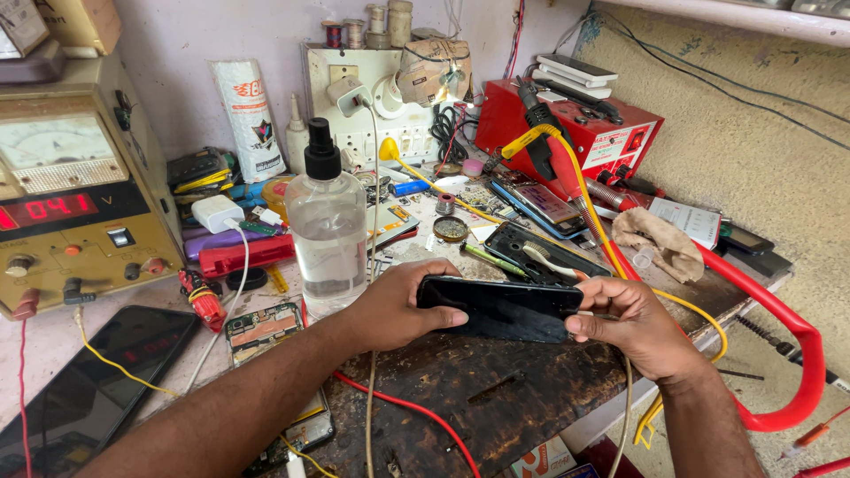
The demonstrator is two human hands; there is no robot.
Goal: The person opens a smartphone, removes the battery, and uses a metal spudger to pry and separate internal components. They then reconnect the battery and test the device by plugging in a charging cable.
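Nearest the lens: a black phone lying face up at the bench's left corner, screen dark and reflecting red light, a yellow wire draped over its top edge. Beside it an opened phone chassis with the circuit board exposed.

Both forearms reach in from the bottom edge over the worn, scorched bench top. Left hand clasps the left end of a black smartphone, thumb lying along the front edge, fingers wrapped behind. Right hand clenches the right end, thumb pressed to the lower edge. The smartphone is held level, just above the bench, between the two hands, its dark glossy face turned toward the camera.

Just behind the left hand: a clear spray bottle with a black pump top, upright. Behind the smartphone: another black phone back lying flat with a white tool across it. A thick red cable loops off the bench's right edge.

Further back: a tan bench power supply at left with a red digit display, a red soldering station at right, a white socket board against the wall, a crumpled cloth.
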